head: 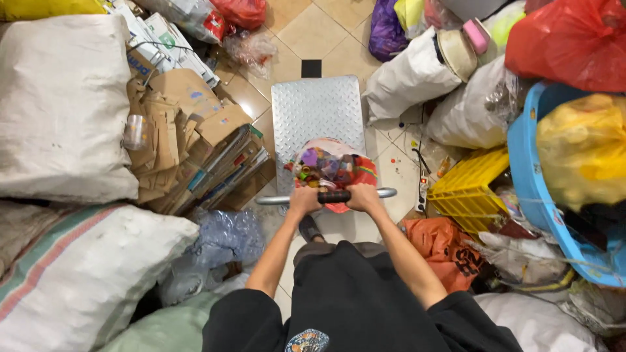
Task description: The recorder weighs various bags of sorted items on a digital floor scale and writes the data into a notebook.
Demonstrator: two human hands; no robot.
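Note:
My left hand (304, 199) and my right hand (364, 196) both grip the horizontal metal handle bar (274, 200) of a platform cart, on its black grip in the middle. The cart's ribbed steel deck (313, 107) stretches away from me over the tiled floor. On the near end of the deck sits a red plastic bag (362, 175), open at the top and full of small colourful items. My foot in a dark sandal (309, 228) shows below the bar.
Big white sacks (62, 104) and stacked flattened cardboard (186, 146) crowd the left. On the right are white sacks (411, 78), a yellow crate (466, 186), a blue tub (525, 169) with a yellow bag, red bags (567, 42) and an orange bag (443, 251). A strip of tiled floor (313, 29) lies ahead.

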